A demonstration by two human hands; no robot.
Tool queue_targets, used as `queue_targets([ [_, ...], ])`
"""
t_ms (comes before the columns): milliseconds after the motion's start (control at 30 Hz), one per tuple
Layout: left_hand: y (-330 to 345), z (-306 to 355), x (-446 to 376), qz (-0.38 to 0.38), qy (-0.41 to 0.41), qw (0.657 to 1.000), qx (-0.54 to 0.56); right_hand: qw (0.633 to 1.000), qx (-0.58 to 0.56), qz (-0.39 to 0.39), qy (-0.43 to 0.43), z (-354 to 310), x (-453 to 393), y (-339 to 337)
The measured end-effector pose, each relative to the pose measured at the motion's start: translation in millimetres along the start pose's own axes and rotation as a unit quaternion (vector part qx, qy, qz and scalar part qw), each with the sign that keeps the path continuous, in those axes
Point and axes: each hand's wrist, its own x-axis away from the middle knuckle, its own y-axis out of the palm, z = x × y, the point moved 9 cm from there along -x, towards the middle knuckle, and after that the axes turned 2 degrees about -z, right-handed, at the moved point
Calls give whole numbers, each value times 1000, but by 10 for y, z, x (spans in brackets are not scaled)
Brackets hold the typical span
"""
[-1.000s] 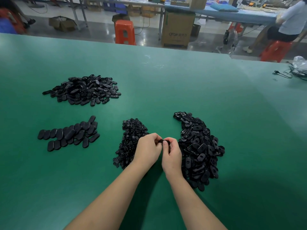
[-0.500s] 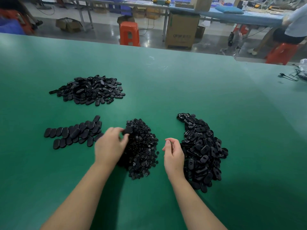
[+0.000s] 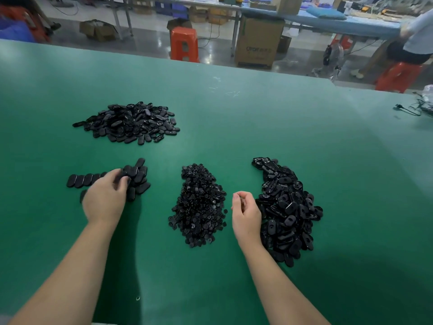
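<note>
On the green table (image 3: 257, 127) lie several groups of black plastic parts. My left hand (image 3: 105, 200) reaches over the laid-out group of smooth oval pieces (image 3: 79, 180) at the left and pinches one black oval piece at its fingertips, right on the group. My right hand (image 3: 246, 214) hovers with loosely curled fingers and holds nothing, between the middle pile of small round parts (image 3: 199, 207) and the right pile of oval shells (image 3: 288, 207). A further pile of oval parts (image 3: 131, 123) lies at the far left.
A single small part (image 3: 137, 298) lies near the table's front edge. Black cables (image 3: 412, 110) rest at the far right. Beyond the table stand an orange stool (image 3: 184, 44), a cardboard box (image 3: 257, 42) and a seated person (image 3: 414, 41).
My hands were together over the middle, working one piece. My left hand has since carried it leftward to the laid-out ovals. My right hand stayed near the right pile, fingers loose.
</note>
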Motion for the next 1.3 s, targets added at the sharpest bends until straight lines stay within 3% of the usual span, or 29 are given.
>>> queue_targets([
  [167,411,688,489,-96,136,985,46,1000,28,-3,-5,-9,4,18],
  [367,638,811,769,-137,119,983,23,997,70,-21,-12,-56,12,48],
  [567,643,892,814,-147,169,974,26,975,166,-142,-26,-173,-96,96],
  [633,636,895,820,-142,172,974,32,950,273,-138,-62,-273,-219,-62],
  [733,630,889,811,-137,169,975,35,879,454,-134,-59,-310,-430,-324],
  [833,623,901,813,-132,169,976,34,819,540,-192,-29,-195,-527,-420],
  [900,617,898,806,-130,165,977,34,799,559,-218,-31,-149,-528,-422],
  [1133,603,873,778,-123,152,979,50,808,547,-212,-57,-165,-535,-445],
  [1300,618,848,768,-121,141,981,50,849,499,-155,-78,-282,-554,-522],
])
